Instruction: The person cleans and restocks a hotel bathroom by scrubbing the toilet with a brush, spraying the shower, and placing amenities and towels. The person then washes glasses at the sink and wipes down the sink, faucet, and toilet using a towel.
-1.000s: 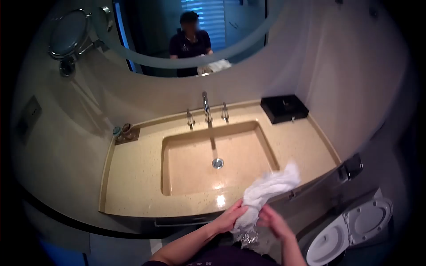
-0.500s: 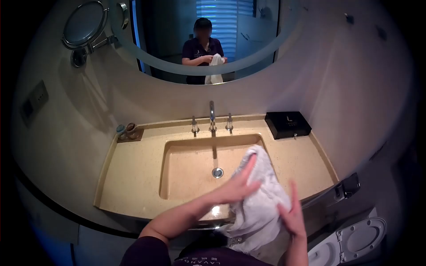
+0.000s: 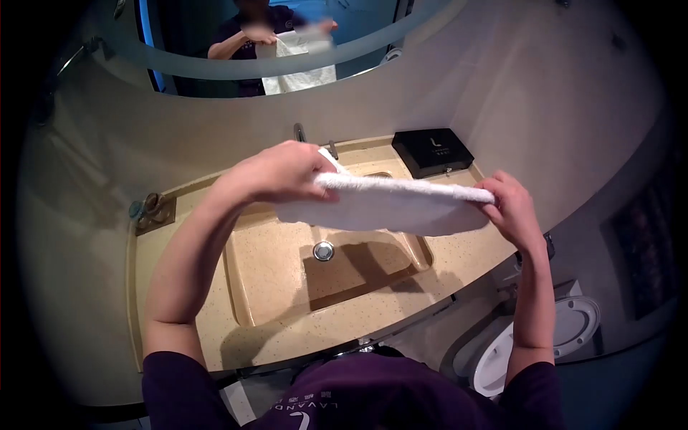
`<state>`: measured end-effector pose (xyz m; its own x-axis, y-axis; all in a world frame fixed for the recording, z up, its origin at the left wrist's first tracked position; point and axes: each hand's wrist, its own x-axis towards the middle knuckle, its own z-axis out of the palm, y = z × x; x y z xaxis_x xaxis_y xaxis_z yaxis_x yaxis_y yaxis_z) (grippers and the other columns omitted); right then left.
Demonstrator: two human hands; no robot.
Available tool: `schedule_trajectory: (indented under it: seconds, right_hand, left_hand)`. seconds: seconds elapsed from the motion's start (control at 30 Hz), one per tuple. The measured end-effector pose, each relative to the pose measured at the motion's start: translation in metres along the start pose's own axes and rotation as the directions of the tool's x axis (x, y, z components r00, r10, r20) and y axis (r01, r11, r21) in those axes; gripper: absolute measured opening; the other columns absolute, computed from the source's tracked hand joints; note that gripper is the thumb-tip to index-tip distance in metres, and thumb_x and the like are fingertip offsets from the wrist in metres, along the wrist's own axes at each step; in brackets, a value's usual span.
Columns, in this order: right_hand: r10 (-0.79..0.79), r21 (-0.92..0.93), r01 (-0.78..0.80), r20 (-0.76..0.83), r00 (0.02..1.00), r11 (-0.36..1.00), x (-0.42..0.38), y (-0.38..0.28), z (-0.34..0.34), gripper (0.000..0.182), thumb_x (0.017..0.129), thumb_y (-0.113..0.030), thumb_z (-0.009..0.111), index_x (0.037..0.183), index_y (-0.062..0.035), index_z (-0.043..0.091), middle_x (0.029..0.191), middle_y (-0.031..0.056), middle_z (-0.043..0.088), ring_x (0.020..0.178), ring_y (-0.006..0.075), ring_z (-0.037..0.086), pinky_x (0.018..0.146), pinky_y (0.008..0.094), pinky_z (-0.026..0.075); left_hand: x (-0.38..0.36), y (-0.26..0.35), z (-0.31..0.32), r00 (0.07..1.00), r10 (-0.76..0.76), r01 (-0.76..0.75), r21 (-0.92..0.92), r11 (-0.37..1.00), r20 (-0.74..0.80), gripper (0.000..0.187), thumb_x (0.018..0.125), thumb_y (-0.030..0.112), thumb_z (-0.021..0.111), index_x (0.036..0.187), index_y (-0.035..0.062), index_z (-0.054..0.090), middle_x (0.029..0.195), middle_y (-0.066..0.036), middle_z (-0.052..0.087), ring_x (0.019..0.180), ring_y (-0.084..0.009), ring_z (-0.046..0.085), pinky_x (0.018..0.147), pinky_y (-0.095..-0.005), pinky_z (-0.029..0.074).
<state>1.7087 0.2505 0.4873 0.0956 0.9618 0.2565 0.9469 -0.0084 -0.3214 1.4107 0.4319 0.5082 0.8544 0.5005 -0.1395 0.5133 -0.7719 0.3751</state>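
A white towel (image 3: 401, 204) is stretched between my two hands above the sink basin (image 3: 269, 276). My left hand (image 3: 290, 172) grips its left end, with a corner of cloth sticking up past the fingers. At the other end, my right hand (image 3: 509, 204) pinches the top edge between thumb and fingers. The towel hangs in a shallow sheet and hides the back right part of the basin. Its lower part and some of my left fingers are out of sight.
A black box (image 3: 433, 152) sits at the counter's back right. Small jars (image 3: 152, 206) stand on a tray at the left. Behind the towel is the faucet (image 3: 299, 132). A mirror (image 3: 344, 43) hangs above, and a toilet (image 3: 494, 362) is at the lower right.
Both hands have risen and moved apart. The towel, bunched and hanging at the basin's right front before, is now raised and spread between them. The view has shifted.
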Motion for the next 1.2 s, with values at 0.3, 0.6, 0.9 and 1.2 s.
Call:
schedule_trajectory:
  seconds: [0.3, 0.6, 0.9, 1.2]
  right_hand:
    - [0.362, 0.890, 0.257, -0.114, 0.925, -0.377, 0.070, -0.040, 0.075, 0.049, 0.085, -0.041, 0.057, 0.118, -0.0048, 0.050, 0.112, 0.0110, 0.054, 0.105, 0.0285, 0.052, 0.091, 0.0438, 0.044]
    - [0.109, 0.910, -0.112, 0.074, 0.991, 0.400, 0.123, 0.041, 0.162, 0.038, 0.085, -0.030, 0.060, 0.112, -0.0034, 0.055, 0.108, 0.0131, 0.057, 0.101, 0.0270, 0.055, 0.088, 0.0402, 0.044]
    - [0.038, 0.125, 0.410, -0.976, 0.214, 0.904, 0.491, 0.016, 0.053, 0.042, 0.082, -0.034, 0.060, 0.109, -0.0020, 0.058, 0.106, 0.0164, 0.060, 0.095, 0.0296, 0.059, 0.085, 0.0390, 0.044]
    - [-0.417, -0.430, 0.269, -0.903, -0.107, 0.862, 0.448, -0.245, 0.260, 0.051, 0.089, -0.029, 0.044, 0.136, -0.0119, 0.034, 0.137, 0.0123, 0.035, 0.129, 0.0287, 0.030, 0.109, 0.0449, 0.022]
  left_hand:
    - [0.048, -0.029, -0.057, 0.807, -0.183, -0.074, -0.404, 0.912, -0.561, 0.042, 0.081, 0.039, 0.065, 0.095, -0.0001, 0.062, 0.092, -0.007, 0.057, 0.080, -0.0136, 0.055, 0.073, -0.0278, 0.045]
    - [-0.053, -0.256, 0.183, 0.626, -0.650, 0.571, -0.316, 0.758, -0.431, 0.049, 0.082, 0.040, 0.058, 0.117, 0.0064, 0.053, 0.112, -0.017, 0.058, 0.106, -0.0325, 0.053, 0.089, -0.0401, 0.043]
    - [-0.142, -0.244, 0.290, 0.500, -0.819, 0.829, -0.117, 0.547, -0.283, 0.087, 0.069, 0.051, 0.062, 0.141, 0.0169, 0.027, 0.148, -0.019, 0.006, 0.136, -0.0424, -0.002, 0.098, -0.0709, 0.001]
    - [-0.141, -0.247, 0.303, 0.459, -0.827, 0.861, -0.066, 0.504, -0.325, 0.080, 0.070, 0.034, 0.064, 0.140, 0.0189, 0.028, 0.147, -0.017, 0.010, 0.135, -0.0419, 0.004, 0.100, -0.0684, 0.005]
